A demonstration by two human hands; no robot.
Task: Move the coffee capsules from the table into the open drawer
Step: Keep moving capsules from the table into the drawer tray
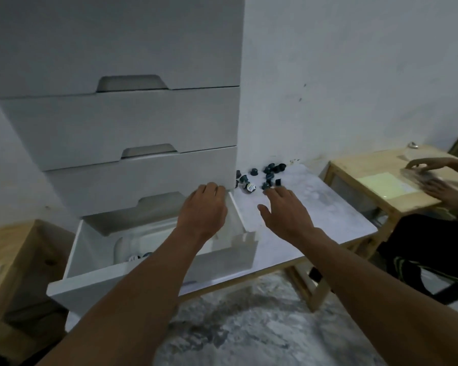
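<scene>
Head: right hand (286, 212) near capsules (269, 177) (fingers (278, 193) straight)

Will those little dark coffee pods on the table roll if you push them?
Probably some. The coffee capsules look small and round, and a few lie tipped, so a push may roll them. They seem light; the right hand could likely scoop several.

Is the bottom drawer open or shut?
Open. The bottom drawer sticks out from the white cabinet, and you can see down inside it.
</scene>
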